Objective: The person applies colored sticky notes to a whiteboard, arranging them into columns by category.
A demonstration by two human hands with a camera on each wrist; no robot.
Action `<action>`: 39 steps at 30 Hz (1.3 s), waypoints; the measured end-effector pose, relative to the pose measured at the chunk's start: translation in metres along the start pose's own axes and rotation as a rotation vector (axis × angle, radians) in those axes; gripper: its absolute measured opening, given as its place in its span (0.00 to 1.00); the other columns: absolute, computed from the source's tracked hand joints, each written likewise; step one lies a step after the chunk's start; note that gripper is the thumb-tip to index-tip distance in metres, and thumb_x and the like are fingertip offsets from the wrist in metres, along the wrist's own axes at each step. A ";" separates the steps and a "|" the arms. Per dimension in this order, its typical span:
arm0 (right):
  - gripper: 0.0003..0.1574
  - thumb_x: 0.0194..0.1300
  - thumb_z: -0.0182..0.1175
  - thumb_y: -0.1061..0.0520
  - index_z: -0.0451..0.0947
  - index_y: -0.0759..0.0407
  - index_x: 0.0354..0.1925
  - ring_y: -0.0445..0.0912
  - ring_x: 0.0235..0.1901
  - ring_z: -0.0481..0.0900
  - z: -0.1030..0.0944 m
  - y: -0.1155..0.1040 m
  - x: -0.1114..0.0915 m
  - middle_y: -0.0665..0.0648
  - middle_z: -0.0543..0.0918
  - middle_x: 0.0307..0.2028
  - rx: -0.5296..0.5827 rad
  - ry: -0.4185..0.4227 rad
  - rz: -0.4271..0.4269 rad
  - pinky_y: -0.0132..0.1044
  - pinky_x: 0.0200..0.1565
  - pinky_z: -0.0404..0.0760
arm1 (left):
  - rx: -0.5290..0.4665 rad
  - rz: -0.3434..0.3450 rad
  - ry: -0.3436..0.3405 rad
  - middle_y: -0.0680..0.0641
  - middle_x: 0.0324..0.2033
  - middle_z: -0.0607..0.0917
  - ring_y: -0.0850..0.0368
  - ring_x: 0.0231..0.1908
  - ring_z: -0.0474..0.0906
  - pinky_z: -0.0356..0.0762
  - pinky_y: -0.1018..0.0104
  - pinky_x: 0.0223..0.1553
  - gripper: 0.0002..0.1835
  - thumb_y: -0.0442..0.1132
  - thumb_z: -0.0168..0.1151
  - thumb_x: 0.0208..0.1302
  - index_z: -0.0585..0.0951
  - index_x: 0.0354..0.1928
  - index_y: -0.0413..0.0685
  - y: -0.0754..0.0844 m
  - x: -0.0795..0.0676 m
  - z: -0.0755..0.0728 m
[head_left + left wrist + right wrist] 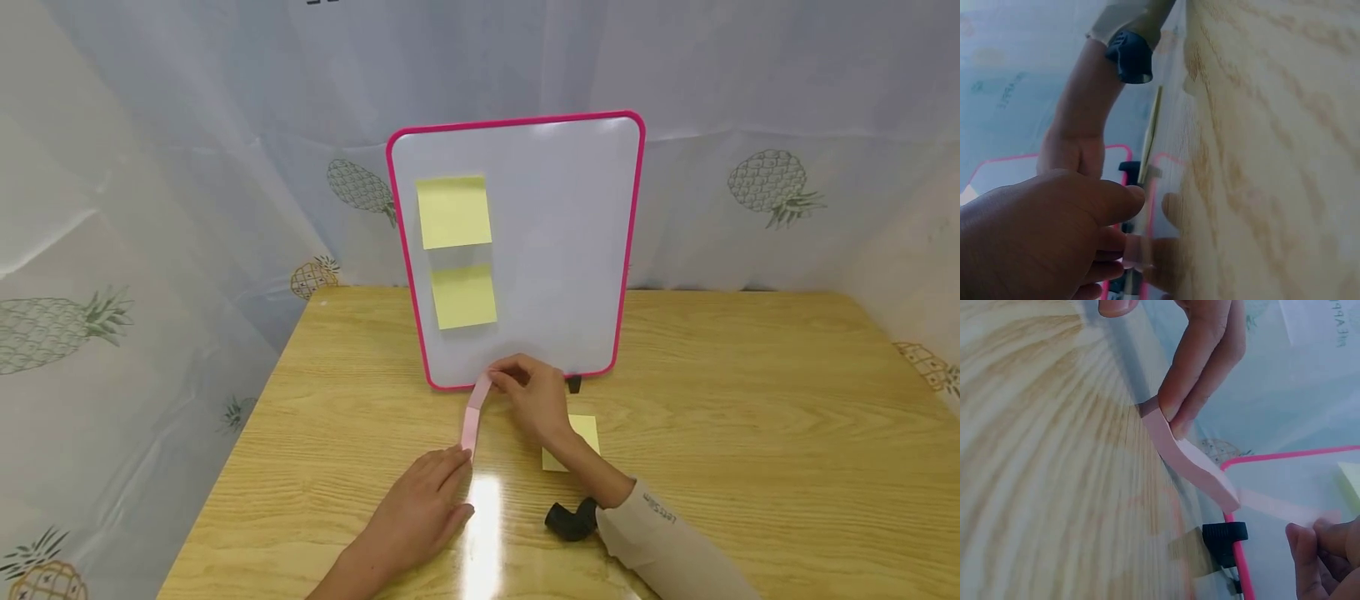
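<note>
A narrow pink sticky-note pad (470, 429) lies on the table below the whiteboard. Fingertips of my left hand (423, 504) press on its near end, with the thumb held apart. My right hand (540, 400) pinches the far end of a pink strip (480, 392) between thumb and index finger, just in front of the board's lower edge. In the right wrist view the thin raised strip (1285, 506) stretches from the pad's end to the right hand's fingertips (1304, 534). Left wrist view: my left hand (1066, 231) hides most of the pad.
A pink-framed whiteboard (562, 233) stands upright, with an upper yellow note (454, 212) and a lower one (463, 297) on its left side. Partly under the right forearm lies another yellow note (588, 429). A black elbow-shaped piece (572, 522) shows beside the right cuff.
</note>
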State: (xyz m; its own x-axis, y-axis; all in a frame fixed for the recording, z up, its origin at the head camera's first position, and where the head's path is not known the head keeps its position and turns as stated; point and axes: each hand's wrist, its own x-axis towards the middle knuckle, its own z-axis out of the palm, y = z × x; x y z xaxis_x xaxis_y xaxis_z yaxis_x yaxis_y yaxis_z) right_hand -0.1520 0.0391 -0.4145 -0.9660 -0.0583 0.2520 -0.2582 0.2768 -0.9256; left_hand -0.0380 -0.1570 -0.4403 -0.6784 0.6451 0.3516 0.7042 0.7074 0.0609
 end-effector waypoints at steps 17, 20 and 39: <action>0.05 0.56 0.65 0.71 0.82 0.72 0.34 0.57 0.32 0.84 -0.049 -0.055 0.004 0.65 0.85 0.31 0.065 0.205 -0.231 0.30 0.36 0.81 | 0.038 0.010 0.055 0.41 0.54 0.79 0.49 0.55 0.74 0.71 0.57 0.56 0.24 0.46 0.64 0.59 0.80 0.52 0.35 -0.001 -0.005 0.003; 0.05 0.55 0.65 0.74 0.81 0.73 0.33 0.56 0.31 0.84 -0.056 -0.061 0.005 0.65 0.85 0.30 0.021 0.247 -0.321 0.28 0.36 0.81 | 0.036 0.008 0.068 0.42 0.54 0.79 0.49 0.55 0.74 0.72 0.57 0.56 0.23 0.46 0.63 0.60 0.80 0.51 0.35 -0.002 -0.005 0.004; 0.14 0.42 0.69 0.79 0.82 0.68 0.29 0.56 0.29 0.84 -0.095 -0.063 0.056 0.62 0.85 0.32 -0.239 0.426 -1.054 0.29 0.40 0.81 | 0.051 0.057 0.216 0.40 0.52 0.79 0.45 0.54 0.74 0.71 0.56 0.57 0.28 0.47 0.31 0.76 0.77 0.52 0.35 -0.010 0.038 -0.022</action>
State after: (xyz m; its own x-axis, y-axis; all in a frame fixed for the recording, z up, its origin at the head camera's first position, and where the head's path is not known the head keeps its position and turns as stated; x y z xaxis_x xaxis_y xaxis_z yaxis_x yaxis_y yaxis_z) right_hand -0.1883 0.1095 -0.3158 -0.1785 -0.0534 0.9825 -0.8778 0.4598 -0.1345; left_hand -0.0665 -0.1459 -0.4066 -0.5736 0.6116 0.5449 0.7248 0.6889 -0.0102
